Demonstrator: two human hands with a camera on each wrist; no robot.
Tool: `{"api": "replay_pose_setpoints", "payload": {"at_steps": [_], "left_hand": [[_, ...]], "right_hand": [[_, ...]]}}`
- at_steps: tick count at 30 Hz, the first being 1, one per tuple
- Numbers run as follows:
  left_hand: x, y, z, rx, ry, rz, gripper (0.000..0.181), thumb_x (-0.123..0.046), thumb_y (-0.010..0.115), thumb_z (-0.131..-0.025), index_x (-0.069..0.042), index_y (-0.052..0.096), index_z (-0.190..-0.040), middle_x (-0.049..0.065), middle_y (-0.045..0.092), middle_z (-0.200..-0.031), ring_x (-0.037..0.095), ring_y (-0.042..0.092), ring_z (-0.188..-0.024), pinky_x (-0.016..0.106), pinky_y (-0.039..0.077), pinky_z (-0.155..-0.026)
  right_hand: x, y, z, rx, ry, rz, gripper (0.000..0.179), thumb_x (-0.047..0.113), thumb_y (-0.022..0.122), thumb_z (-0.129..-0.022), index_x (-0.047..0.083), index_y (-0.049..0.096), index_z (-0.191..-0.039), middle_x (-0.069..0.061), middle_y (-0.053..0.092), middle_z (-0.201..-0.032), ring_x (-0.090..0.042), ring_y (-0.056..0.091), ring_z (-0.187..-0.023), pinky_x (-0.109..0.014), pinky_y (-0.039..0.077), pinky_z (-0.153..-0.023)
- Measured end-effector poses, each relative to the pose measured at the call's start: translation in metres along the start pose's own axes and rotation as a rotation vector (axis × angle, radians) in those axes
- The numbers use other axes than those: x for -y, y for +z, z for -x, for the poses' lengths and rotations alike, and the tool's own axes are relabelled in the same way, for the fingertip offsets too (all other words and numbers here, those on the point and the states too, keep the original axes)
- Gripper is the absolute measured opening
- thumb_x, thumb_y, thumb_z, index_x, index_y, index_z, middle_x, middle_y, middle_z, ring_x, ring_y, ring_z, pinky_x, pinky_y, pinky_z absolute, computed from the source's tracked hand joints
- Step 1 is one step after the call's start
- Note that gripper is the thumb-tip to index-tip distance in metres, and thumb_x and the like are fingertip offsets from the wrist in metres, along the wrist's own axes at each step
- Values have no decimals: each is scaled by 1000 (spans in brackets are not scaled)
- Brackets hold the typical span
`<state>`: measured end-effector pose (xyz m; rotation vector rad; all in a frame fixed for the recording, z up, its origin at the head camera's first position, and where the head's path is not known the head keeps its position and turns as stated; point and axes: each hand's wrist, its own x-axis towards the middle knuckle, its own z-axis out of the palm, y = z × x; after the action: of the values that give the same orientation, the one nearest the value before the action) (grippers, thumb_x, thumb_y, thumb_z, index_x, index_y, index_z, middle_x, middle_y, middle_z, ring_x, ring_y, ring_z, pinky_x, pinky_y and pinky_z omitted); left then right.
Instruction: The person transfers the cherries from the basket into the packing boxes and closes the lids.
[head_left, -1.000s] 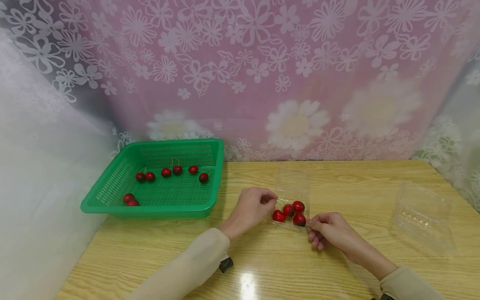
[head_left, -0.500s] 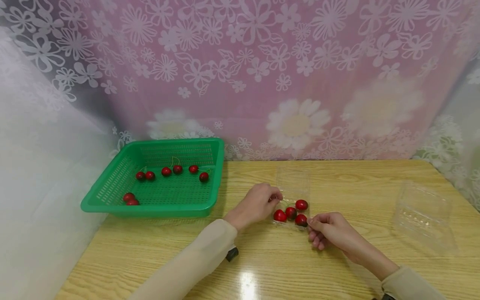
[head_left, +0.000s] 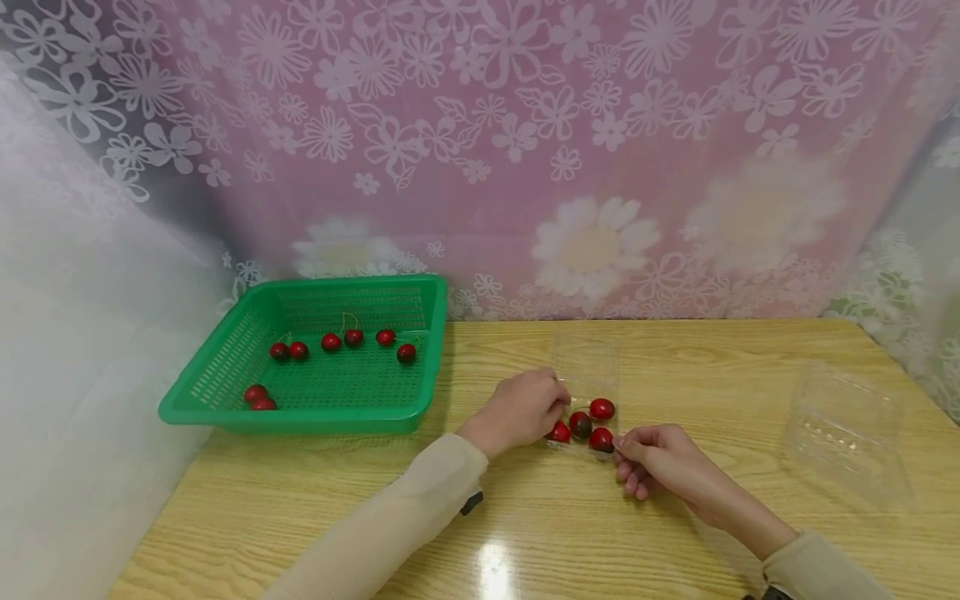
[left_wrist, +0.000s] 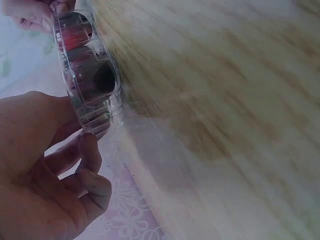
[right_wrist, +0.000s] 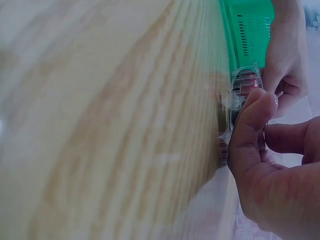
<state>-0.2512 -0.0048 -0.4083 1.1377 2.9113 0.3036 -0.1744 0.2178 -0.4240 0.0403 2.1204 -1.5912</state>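
A hinged clear plastic box (head_left: 585, 367) lies with its lid spread away from me, and several red cherries (head_left: 602, 408) sit in its near half. My right hand (head_left: 667, 467) pinches the box's near right corner between thumb and fingers. Over the left side of the box, my left hand (head_left: 521, 408) has its fingers bent down, partly covering the leftmost cherry (head_left: 559, 432). In the left wrist view its fingertips (left_wrist: 89, 145) meet the box wall (left_wrist: 95, 120). The thumb tip is hidden behind the box, so what lies between thumb and fingers cannot be told.
Left of the hands stands a green basket (head_left: 300, 418) with several cherries (head_left: 352, 338) spread over its floor. A second clear plastic box (head_left: 847, 433) sits on the right part of the wooden table (head_left: 697, 358). A flowered curtain (head_left: 480, 167) hangs behind the table.
My left hand has moved right and in over the box, covering more of the leftmost cherry. The cherries in the box shifted slightly, and the middle one turned a darker side up. My right hand stayed put.
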Motion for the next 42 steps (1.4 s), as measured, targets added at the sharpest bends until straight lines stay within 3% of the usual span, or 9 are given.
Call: {"api": "replay_pose_setpoints", "payload": {"at_steps": [4, 10, 16, 22, 28, 33, 37, 42], "left_hand": [[-1, 1, 0, 3, -4, -2, 23, -18, 58, -104, -17, 79, -114, -2, 71, -108, 11, 69, -96, 21, 55, -73], [-2, -6, 4, -12, -20, 73, 27, -18, 57, -104, -17, 76, -123, -2, 72, -114, 11, 69, -102, 21, 56, -79], [-4, -24, 15, -41, -14, 121, 26, -18, 57, -104, -17, 76, -122, -3, 72, -113, 8, 66, -93, 19, 52, -74], [0, -45, 35, -84, -13, 131, 26, -21, 57, -105, -19, 76, -122, -4, 73, -115, 8, 66, -87, 19, 50, -67], [13, -65, 60, -149, -27, 147, 24, -21, 58, -105, -17, 76, -120, -3, 73, -110, 7, 63, -80, 19, 49, -64], [28, -81, 79, -251, -65, 154, 20, -20, 61, -104, -18, 77, -116, -5, 74, -106, 5, 64, -79, 20, 52, -67], [44, -92, 94, -311, -105, 172, 19, -19, 63, -103, -19, 78, -114, -6, 74, -103, 5, 62, -77, 21, 51, -66], [69, -106, 115, -343, -183, 159, 21, -21, 62, -103, -17, 77, -117, -4, 73, -105, 8, 62, -78, 26, 50, -65]], "right_hand": [[0, 0, 0, 2, 3, -2, 32, 21, 48, -109, -6, 62, -102, -3, 67, -80, -11, 63, -67, -25, 56, -60], [1, 1, 0, -1, 6, -3, 32, 22, 48, -109, -6, 62, -102, -4, 66, -81, -11, 63, -67, -25, 56, -60], [2, 2, 0, -11, 13, 1, 31, 21, 48, -109, -6, 62, -103, -4, 66, -81, -11, 63, -67, -25, 56, -60], [3, 1, 1, -3, 17, 3, 32, 21, 47, -110, -7, 62, -105, -5, 67, -82, -11, 63, -67, -24, 56, -60], [2, 1, 1, -2, 18, 7, 32, 21, 47, -110, -7, 62, -105, -5, 67, -81, -11, 62, -67, -24, 56, -60], [1, 0, 2, 1, 9, 11, 32, 22, 47, -110, -7, 61, -105, -4, 67, -81, -11, 63, -66, -24, 56, -60], [1, 0, 2, 4, 7, 12, 32, 21, 47, -110, -7, 62, -105, -4, 67, -81, -11, 63, -67, -24, 56, -60], [2, 0, 2, 4, -2, 13, 32, 20, 47, -110, -8, 62, -105, -4, 67, -81, -11, 64, -67, -24, 56, -60]]}}
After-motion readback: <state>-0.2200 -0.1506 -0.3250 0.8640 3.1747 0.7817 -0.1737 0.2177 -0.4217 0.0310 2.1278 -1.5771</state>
